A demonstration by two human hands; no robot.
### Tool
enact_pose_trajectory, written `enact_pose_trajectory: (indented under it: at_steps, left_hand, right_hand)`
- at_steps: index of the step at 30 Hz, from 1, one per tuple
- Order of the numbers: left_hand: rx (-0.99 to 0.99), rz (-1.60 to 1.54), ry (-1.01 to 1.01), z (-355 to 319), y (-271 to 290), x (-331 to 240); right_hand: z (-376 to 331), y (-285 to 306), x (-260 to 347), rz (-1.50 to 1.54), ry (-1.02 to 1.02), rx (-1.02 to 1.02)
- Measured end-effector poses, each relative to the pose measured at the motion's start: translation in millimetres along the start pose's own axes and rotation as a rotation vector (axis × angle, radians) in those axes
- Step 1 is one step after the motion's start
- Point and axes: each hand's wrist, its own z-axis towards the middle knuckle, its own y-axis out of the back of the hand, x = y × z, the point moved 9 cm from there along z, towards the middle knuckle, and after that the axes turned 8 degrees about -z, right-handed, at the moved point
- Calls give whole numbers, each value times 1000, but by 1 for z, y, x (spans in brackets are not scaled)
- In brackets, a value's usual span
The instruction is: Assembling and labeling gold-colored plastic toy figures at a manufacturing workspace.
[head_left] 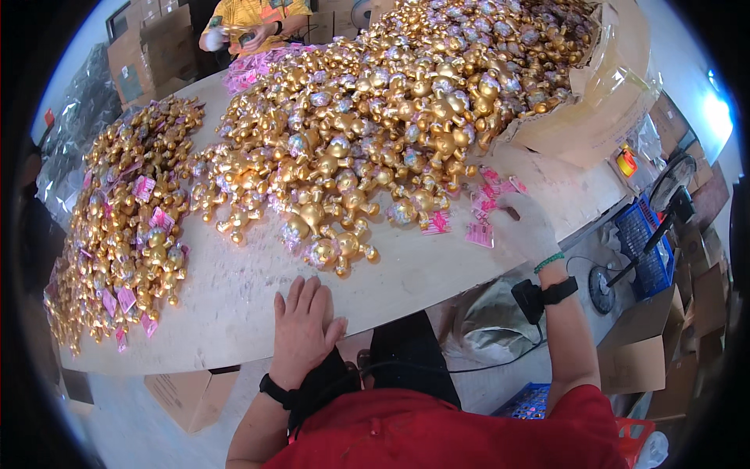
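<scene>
My left hand [303, 327] lies flat at the near edge of the table, fingers stretched out, holding nothing. Just beyond it are gold figurines [336, 250] with shiny, pearly coloured parts, the near end of a large heap. My right hand [530, 230], which looks pale as if gloved, is at the right of the table. Its fingers curl in a pinch at a small cluster of pink printed tags [486, 195]; the fingertips seem to be on one, partly hidden by the hand. Another pink tag [480, 234] lies just left of that hand.
A separate pile of gold figurines with pink tags [125, 234] covers the table's left end. An opened cardboard box [582, 117] spills the large heap. Across the table a person in a yellow patterned top [258, 16] handles something. A fan [601, 289] and blue crate [644, 246] stand right.
</scene>
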Motion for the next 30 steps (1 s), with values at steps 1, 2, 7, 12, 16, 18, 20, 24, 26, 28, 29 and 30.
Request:
enact_pose_trajectory:
  at_steps: [1, 2, 7, 12, 16, 18, 20, 24, 26, 28, 29, 30]
  left_hand:
    - [-2, -3, 6, -1, -1, 0]
    - [-6, -4, 8, 0, -1, 1]
    - [-37, -60, 14, 0, 6, 1]
    - [-217, -340, -63, -5, 27, 10]
    - [-137, -811, 34, 7, 30, -3]
    - [-33, -1209, 144, 11, 14, -13]
    - [100, -1623, 258, 9, -7, -32]
    - [658, -1733, 375, -20, -36, -41]
    - [588, -1610, 344, -25, -31, -34]
    - [575, -1455, 363, -33, -21, -14]
    - [555, -1415, 323, -37, -13, -10]
    - [534, -1373, 278, -38, -6, -11]
  right_hand:
    - [1, -1, 0, 9, 1, 23]
    - [2, 0, 1, 19, 1, 42]
    - [-4, 5, 11, 146, 21, 99]
    - [-18, 9, 58, 266, 192, 194]
    - [-41, 14, 132, 311, 401, 298]
    - [-56, 19, 166, 289, 620, 239]
    - [-72, 20, 194, 234, 773, 207]
    - [-88, 18, 219, 112, 908, 211]
    - [-97, 10, 216, 100, 892, 232]
    - [-105, 3, 211, 120, 842, 301]
    - [-109, -1, 212, 145, 837, 336]
    - [-119, 5, 223, 130, 976, 326]
